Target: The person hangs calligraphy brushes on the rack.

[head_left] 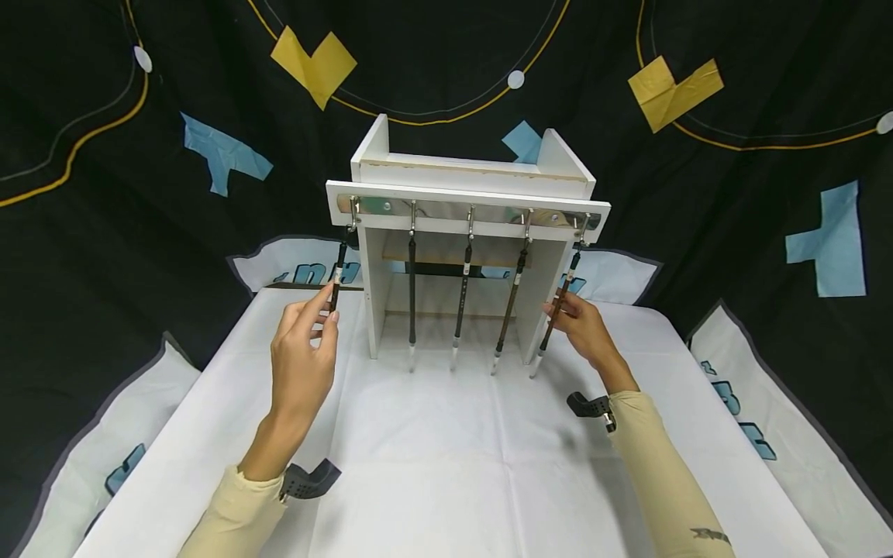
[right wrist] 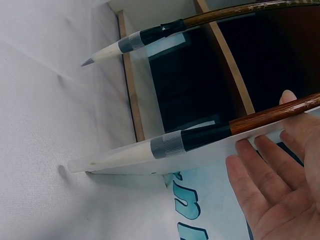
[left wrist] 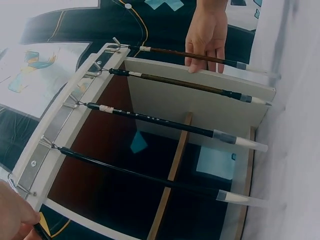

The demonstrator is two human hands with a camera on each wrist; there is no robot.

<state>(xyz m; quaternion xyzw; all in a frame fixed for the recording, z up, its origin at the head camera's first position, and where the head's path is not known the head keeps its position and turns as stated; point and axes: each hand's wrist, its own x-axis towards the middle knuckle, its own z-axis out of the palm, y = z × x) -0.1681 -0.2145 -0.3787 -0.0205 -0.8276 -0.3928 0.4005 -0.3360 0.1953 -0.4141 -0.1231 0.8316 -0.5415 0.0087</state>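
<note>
A white wooden rack (head_left: 373, 271) stands on the table, with a row of hooks on a metal strip (head_left: 436, 208) along its front bar. At its left end, my left hand (head_left: 307, 345) pinches a dark-handled calligraphy brush (head_left: 338, 271) whose top is right at the leftmost hook; the lower part is hidden by the fingers. My right hand (head_left: 582, 325) holds the edge of the rack's right side panel (right wrist: 210, 155), thumb on the inner face and fairly straight fingers outside. In front of it hangs the rightmost brush, brown-handled (right wrist: 270, 115).
Between the hands hang a black brush (head_left: 412, 294), another dark brush (head_left: 463, 287) and a brown brush (head_left: 512, 298), tips down near the white tablecloth (head_left: 418, 496). A black curtain (head_left: 446, 46) with yellow and blue tape stands behind the rack.
</note>
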